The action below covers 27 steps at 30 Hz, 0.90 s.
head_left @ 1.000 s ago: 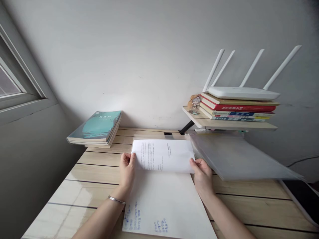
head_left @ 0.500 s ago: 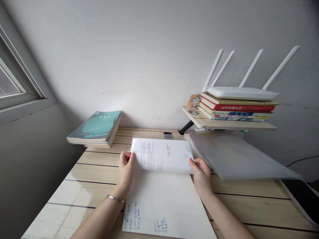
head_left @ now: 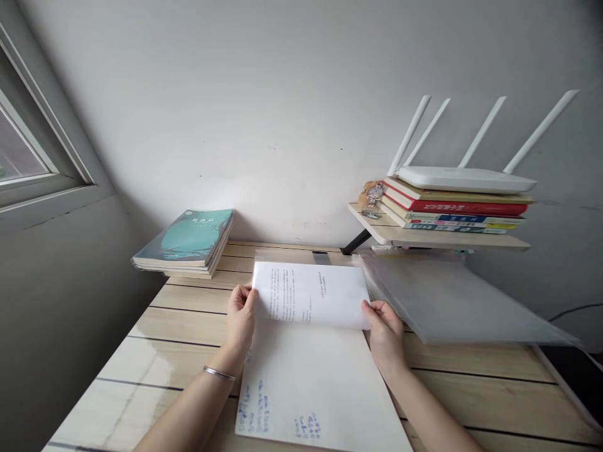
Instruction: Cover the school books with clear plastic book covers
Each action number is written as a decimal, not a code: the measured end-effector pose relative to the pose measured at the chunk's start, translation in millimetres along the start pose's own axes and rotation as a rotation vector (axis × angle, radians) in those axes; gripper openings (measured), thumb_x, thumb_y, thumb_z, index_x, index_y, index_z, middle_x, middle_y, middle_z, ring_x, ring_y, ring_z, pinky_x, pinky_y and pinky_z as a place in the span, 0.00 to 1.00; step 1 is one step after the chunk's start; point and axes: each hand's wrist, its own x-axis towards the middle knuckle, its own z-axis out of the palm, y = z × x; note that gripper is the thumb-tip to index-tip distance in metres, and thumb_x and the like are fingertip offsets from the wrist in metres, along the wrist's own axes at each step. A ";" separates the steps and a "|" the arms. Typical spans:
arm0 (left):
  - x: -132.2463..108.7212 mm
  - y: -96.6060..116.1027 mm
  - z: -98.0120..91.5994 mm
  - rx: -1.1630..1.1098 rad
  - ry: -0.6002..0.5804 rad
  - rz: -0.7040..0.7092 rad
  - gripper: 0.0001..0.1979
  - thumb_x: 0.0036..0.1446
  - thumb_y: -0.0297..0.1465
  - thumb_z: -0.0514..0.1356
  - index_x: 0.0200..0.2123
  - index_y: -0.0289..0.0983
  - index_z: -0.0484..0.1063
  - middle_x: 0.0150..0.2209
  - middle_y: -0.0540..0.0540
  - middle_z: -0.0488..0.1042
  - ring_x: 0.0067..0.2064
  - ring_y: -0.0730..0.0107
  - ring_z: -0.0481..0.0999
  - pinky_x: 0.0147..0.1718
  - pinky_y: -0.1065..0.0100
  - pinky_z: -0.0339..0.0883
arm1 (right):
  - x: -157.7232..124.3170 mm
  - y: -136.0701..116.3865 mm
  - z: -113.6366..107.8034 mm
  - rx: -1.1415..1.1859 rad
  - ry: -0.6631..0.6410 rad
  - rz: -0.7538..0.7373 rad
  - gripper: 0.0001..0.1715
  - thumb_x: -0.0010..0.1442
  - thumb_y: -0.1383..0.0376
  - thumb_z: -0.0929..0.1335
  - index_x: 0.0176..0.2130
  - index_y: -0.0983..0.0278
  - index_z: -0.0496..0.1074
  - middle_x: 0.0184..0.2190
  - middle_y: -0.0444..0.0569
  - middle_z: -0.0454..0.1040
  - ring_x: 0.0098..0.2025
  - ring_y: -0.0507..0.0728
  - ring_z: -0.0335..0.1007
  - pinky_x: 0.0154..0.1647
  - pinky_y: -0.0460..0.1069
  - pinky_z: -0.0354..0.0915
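Note:
My left hand [head_left: 242, 317] pinches the left edge of a printed sheet of paper [head_left: 308, 292], thumb on top. At the opposite edge, my right hand [head_left: 385, 329] grips the same sheet between thumb and fingers. Small dark print runs sideways on it. Below its near edge lies a white sheet [head_left: 315, 370] with blue handwriting near its lower end. Whether the two are separate sheets or one folded over, I cannot tell. A strip of clear plastic [head_left: 282, 255] shows past the far edge. My fingertips are hidden under the paper.
A stack of books [head_left: 188, 238] with a teal cover sits at the back left of the wooden desk [head_left: 183, 320]. Translucent plastic folders [head_left: 461, 301] lie to the right, near a dark-screened device [head_left: 575, 376]. A raised shelf [head_left: 438, 237] bears books [head_left: 466, 206] and a white router [head_left: 471, 179].
The whole view has shifted slightly, so things appear a little farther right. Both hands keep their hold on the printed sheet, with little visible movement.

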 end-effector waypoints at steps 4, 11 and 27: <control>0.8 -2.7 0.1 0.047 0.020 0.007 0.16 0.48 0.37 0.60 0.21 0.37 0.55 0.28 0.51 0.65 0.28 0.77 0.62 0.27 0.74 0.55 | -1.9 -1.1 1.8 -0.058 0.002 -0.009 0.21 0.46 0.50 0.72 0.25 0.62 0.63 0.20 0.39 0.61 0.23 0.50 0.54 0.24 0.46 0.52; 7.3 0.0 -5.2 -0.150 0.013 -0.165 0.22 0.40 0.30 0.65 0.40 0.37 0.63 0.31 0.49 0.73 0.32 0.72 0.72 0.33 0.71 0.61 | -4.2 -13.6 5.0 -0.432 0.067 -0.394 0.20 0.53 0.51 0.68 0.37 0.64 0.65 0.32 0.49 0.68 0.34 0.58 0.66 0.35 0.53 0.64; 37.0 13.8 -36.9 -0.252 -0.566 -0.302 0.25 0.42 0.20 0.60 0.47 0.34 0.72 0.45 0.40 0.76 0.47 0.59 0.73 0.46 0.64 0.60 | -81.0 -24.5 109.9 -1.161 -0.684 -1.324 0.29 0.63 0.58 0.63 0.61 0.59 0.56 0.64 0.48 0.55 0.64 0.63 0.46 0.63 0.65 0.44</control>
